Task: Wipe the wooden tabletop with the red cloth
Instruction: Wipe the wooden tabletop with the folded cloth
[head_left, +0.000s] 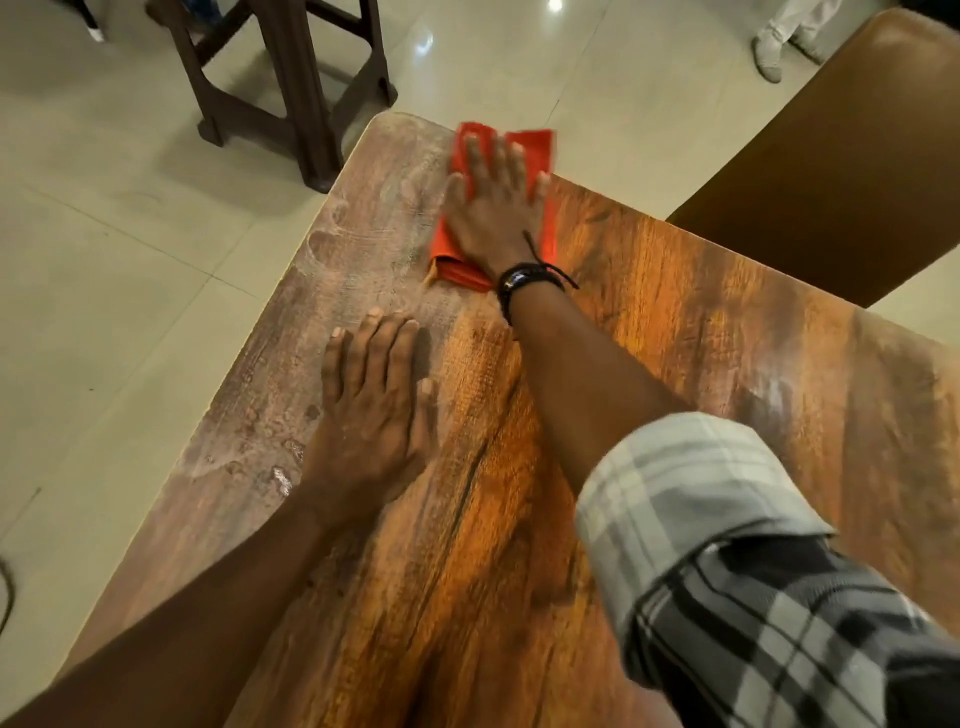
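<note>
1x folded red cloth (530, 150), 1x wooden tabletop (675, 338), 2 hands (left hand (371, 395), right hand (491, 213)), 1x dark brown stool (291, 93), 1x blk wristband (519, 283).

Dark stool (291, 88), brown chair (852, 156)

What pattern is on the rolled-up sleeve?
The rolled-up fabric sleeve is plaid: grey, white and black checks, seen best in the head view, lower right.

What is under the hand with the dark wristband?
The right hand lies flat on a folded red cloth, which rests on the wooden tabletop. The cloth's middle and the wood beneath it are covered.
</note>
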